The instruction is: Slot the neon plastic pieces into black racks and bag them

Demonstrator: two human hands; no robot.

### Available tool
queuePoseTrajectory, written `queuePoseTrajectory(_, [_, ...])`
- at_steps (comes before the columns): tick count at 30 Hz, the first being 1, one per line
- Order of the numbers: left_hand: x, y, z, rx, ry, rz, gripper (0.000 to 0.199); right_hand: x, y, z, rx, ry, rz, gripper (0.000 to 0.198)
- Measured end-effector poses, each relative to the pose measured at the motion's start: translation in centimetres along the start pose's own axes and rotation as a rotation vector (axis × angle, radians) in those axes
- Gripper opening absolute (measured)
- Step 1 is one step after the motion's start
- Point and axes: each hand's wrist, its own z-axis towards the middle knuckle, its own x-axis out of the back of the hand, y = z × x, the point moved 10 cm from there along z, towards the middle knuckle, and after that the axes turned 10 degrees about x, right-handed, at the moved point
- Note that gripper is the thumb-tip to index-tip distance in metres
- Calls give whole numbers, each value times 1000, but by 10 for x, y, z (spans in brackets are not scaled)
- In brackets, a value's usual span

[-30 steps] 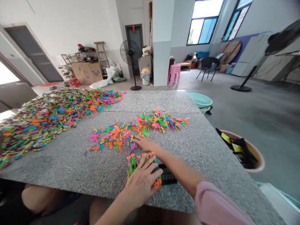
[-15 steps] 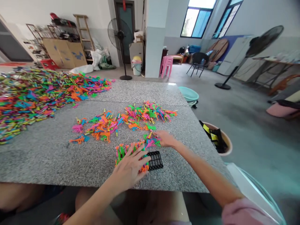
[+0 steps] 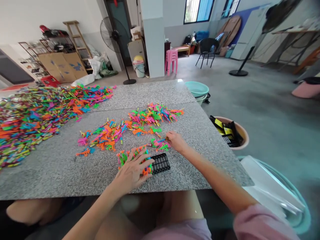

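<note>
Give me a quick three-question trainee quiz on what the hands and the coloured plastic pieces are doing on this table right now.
1. True or false: the left hand lies flat on a row of coloured pieces set in the black grid tray.
2. What is the right hand touching? A) the teal basin B) a small cluster of loose pieces C) the fan
3. Fill in: the biggest heap of pieces lies toward the table's ______ side.

Key: 1 true; 2 B; 3 left.
</note>
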Motion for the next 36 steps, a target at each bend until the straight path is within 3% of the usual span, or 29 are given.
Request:
queuePoseTrajectory(3, [1, 0, 0, -10, 10, 10, 39, -3, 8, -45, -210, 158, 224, 4])
queuePoseTrajectory(6, [2, -1, -1, -4, 14, 12, 35, -29, -4, -81, -357, 261, 478, 6])
queuePoseTrajectory(10, [3, -1, 0, -1, 1, 20, 33, -66, -32, -102, -398, 350, 799, 12])
queuePoseTrajectory(13, [2, -1, 1, -1, -4, 34, 36, -79, -42, -107, -412, 377, 915, 12])
queuePoseTrajectory(21, [2, -1, 0, -3, 16, 38, 38, -63, -59, -107, -376, 293, 877, 9])
queuePoseTrajectory(24, [1, -1, 0, -4, 7, 39, 37, -62, -64, -98, -440, 226, 723, 9])
queuePoseTrajectory(27, [0, -1, 0, -15, 11, 31, 40, -68, -77, -82, -373, 57, 512, 10])
queuePoseTrajectory(30, [1, 0, 0, -12, 13, 27, 44, -70, -84, -74, -312, -22, 351, 3])
queuePoseTrajectory(34, [2, 1, 0, -3, 19, 33, 42, -71, -88, -77, -360, -18, 368, 5])
queuePoseTrajectory(36, [2, 2, 0, -4, 28, 38, 40, -64, -87, -79, -367, 70, 484, 3])
